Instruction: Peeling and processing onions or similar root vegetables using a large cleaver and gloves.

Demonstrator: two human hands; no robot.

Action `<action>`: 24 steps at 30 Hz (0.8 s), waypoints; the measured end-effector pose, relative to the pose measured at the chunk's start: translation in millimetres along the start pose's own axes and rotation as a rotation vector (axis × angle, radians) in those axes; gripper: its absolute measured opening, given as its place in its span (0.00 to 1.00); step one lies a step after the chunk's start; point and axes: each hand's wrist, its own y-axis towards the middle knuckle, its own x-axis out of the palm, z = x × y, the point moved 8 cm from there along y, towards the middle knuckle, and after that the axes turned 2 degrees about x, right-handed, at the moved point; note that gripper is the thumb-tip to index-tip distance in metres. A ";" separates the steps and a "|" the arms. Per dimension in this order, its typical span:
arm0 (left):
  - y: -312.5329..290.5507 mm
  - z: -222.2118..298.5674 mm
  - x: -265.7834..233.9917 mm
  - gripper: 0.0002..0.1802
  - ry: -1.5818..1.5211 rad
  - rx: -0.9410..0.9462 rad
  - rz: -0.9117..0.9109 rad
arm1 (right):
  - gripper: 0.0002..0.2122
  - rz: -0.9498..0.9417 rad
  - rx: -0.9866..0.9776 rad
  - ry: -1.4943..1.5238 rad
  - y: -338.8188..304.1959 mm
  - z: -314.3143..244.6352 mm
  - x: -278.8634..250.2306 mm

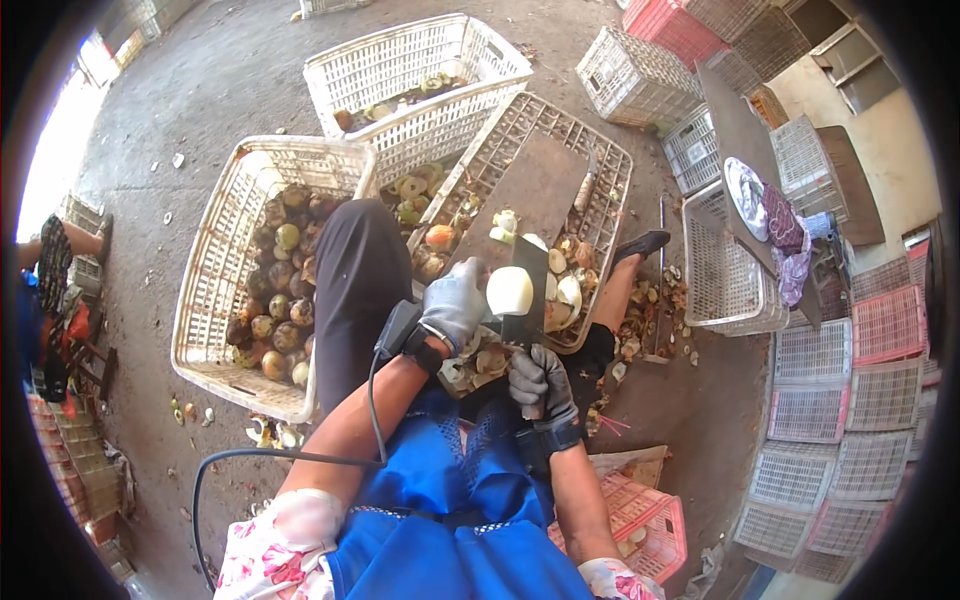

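My left hand (455,303), in a grey glove, is closed at the left side of a smooth, white, peeled round fruit or vegetable (510,291); its fingertips are partly hidden. My right hand (543,383), gloved too, grips the handle of a broad-bladed knife (524,327). The dark blade points away from me and stands against the white ball's right side. Beyond them a worn board (535,185) lies over an upturned crate (615,165), with pale peeled pieces and an orange-red one (439,237) around its near end.
Left of my knee, a white crate (205,260) holds many brown-green round fruits (287,237). Another white crate (420,125) with scraps stands farther off. Peelings (650,310) litter the floor on the right. Stacked crates (800,400) line the right side, and a pink crate (660,535) is beside me.
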 end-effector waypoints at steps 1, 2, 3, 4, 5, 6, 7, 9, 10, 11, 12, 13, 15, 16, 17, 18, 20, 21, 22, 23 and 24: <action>2.0 2.7 0.4 0.09 0.008 0.022 0.010 | 0.18 -0.153 0.041 0.102 -0.2 3.4 18.8; 1.1 4.7 2.4 0.09 -0.005 0.035 0.002 | 0.19 -0.305 0.076 0.203 -5.4 3.5 33.7; -1.0 4.7 5.1 0.10 -0.035 0.016 -0.005 | 0.20 -0.376 0.123 0.331 -14.0 3.6 35.0; -1.5 9.2 3.9 0.11 -0.063 0.007 -0.022 | 0.20 -0.372 0.084 0.327 -21.4 -2.9 36.8; -4.3 8.2 -1.3 0.11 -0.156 0.049 -0.019 | 0.20 -0.465 0.082 0.339 -33.3 -8.1 50.4; -1.3 -3.2 5.7 0.10 -0.175 0.019 0.002 | 0.20 -0.556 0.073 0.347 -47.8 -13.8 59.8; -0.2 3.4 9.9 0.09 -0.211 0.021 -0.012 | 0.20 -0.503 -0.042 0.324 -69.5 -24.2 50.1; -4.8 -3.2 -4.4 0.07 -0.218 0.005 0.013 | 0.20 -0.528 -0.138 0.363 -109.2 -30.6 60.6; -5.6 -4.1 -5.2 0.06 -0.214 0.016 0.027 | 0.20 -0.559 -0.203 0.397 -136.2 -35.3 65.3; -5.3 -5.6 -4.6 0.06 -0.186 0.053 0.066 | 0.21 -0.509 -0.339 0.362 -167.6 -41.2 55.2; -6.0 -2.1 -5.9 0.06 -0.170 0.040 0.051 | 0.22 -0.454 -0.470 0.326 -206.3 -41.3 44.0; -5.0 -2.7 -2.0 0.07 -0.163 0.076 0.049 | 0.22 -0.307 -0.649 0.330 -244.9 -39.1 29.5; -3.1 -5.9 2.4 0.07 -0.190 0.081 0.033 | 0.22 -0.104 -0.880 0.239 -329.7 -20.9 3.4; -2.5 -3.8 3.0 0.07 -0.199 0.083 0.023 | 0.22 -0.046 -0.936 0.144 -365.9 -6.2 -6.2; -2.4 -5.3 3.0 0.07 -0.192 0.062 0.006 | 0.21 0.742 -1.187 0.166 -419.5 16.6 -53.1; -3.4 -7.6 0.3 0.07 -0.181 0.035 -0.007 | 0.20 1.562 -1.327 0.168 -483.8 58.6 -63.1; -4.2 -7.6 -7.6 0.07 -0.278 -0.001 -0.012 | 0.16 1.683 -1.262 0.100 -491.4 94.8 -55.6; -5.3 -4.8 -10.6 0.07 -0.311 -0.003 -0.060 | 0.13 1.831 -1.298 0.101 -528.8 127.0 -88.7; -5.1 1.4 -9.0 0.07 -0.350 0.006 -0.113 | 0.11 1.982 -1.342 0.110 -576.4 167.0 -137.7; -5.6 3.4 -10.4 0.07 -0.349 0.004 -0.107 | 0.11 1.934 -1.433 0.223 -609.9 201.8 -180.7; -9.8 2.3 -3.4 0.06 -0.404 -0.034 -0.187 | 0.10 1.877 -1.514 0.332 -627.5 215.7 -208.5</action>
